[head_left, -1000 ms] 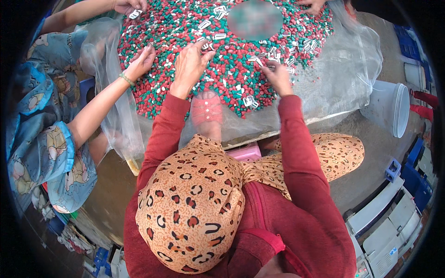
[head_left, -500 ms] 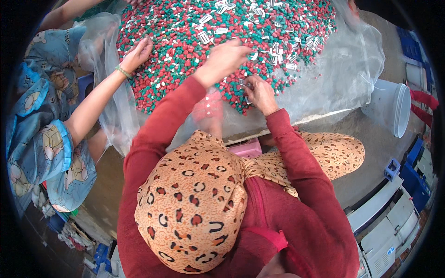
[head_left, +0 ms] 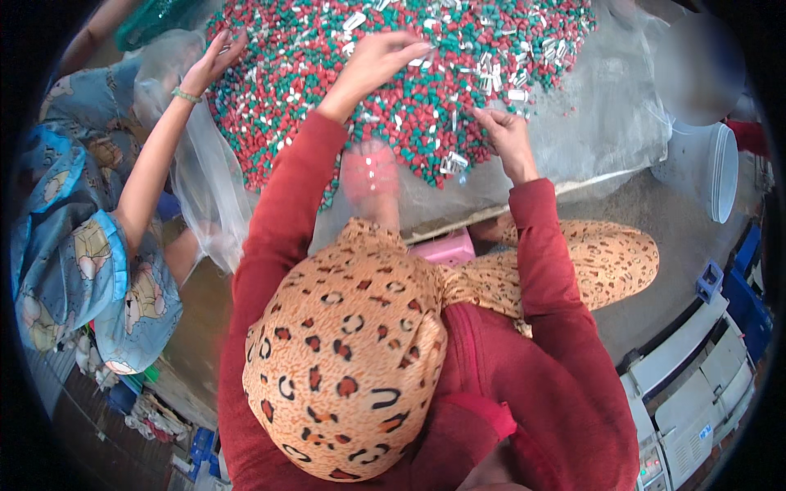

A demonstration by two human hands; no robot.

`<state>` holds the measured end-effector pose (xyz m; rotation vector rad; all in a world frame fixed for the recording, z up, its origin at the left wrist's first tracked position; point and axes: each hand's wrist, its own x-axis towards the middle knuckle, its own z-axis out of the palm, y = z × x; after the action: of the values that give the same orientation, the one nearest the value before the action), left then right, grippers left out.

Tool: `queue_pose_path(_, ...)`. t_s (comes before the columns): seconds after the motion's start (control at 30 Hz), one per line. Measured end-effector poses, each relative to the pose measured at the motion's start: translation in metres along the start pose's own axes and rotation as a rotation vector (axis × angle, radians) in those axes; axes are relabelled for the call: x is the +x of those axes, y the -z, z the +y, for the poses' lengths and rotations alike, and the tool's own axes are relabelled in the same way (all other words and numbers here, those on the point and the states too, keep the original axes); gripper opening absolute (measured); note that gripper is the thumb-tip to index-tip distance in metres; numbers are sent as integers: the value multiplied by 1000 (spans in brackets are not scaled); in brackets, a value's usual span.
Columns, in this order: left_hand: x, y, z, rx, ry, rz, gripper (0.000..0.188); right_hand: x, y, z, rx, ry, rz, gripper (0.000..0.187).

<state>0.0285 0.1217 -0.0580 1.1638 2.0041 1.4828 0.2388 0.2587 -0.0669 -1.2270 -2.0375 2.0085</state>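
Observation:
A broad heap of small red, green and white plastic pieces (head_left: 368, 127) lies in front of me, with larger white slotted pieces (head_left: 494, 74) scattered among them. My left hand (head_left: 375, 65) reaches over the middle of the heap, thumb and fingers brought together beside a white piece (head_left: 418, 62); motion blur hides what they grip. To the right, my right hand (head_left: 506, 139) hovers by the heap's near right edge with thumb and forefinger pinched, their contents too small to make out. A white slotted piece (head_left: 453, 163) lies below its fingertips at the near edge.
A translucent sheet (head_left: 598, 147) spreads under the heap. At the left, another person's hand (head_left: 214, 62) with a bead bracelet is over the heap's edge. My bent knee (head_left: 344, 360) and pink-covered foot (head_left: 371, 173) are close by. A translucent bucket (head_left: 696, 168) stands right.
My right hand has moved right, away from the near edge, where a white slotted piece now shows. My left hand has shifted up and slightly left. The other person's hand has drawn back up and left.

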Motion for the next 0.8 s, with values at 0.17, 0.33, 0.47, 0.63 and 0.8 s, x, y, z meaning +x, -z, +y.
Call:
queue_pose_path(0.17,-43,40,12,-1103,488,-118,27,42,0,-11,-487,352,209,22)
queue_pose_path(0.33,-39,31,35,-1406,485,-101,26,90,2,1,-621,524,246,18)
queue_pose_path(0.47,-46,23,37,-1425,476,-63,33,51,4,-59,571,33,-91,17)
queue_pose_path(0.63,-65,9,36,-1676,390,9,45,19,-26,-95,582,164,-290,16)
queue_pose_path(0.8,-78,-29,46,-1710,929,25,62,-10,-58,-91,-239,500,-163,17)
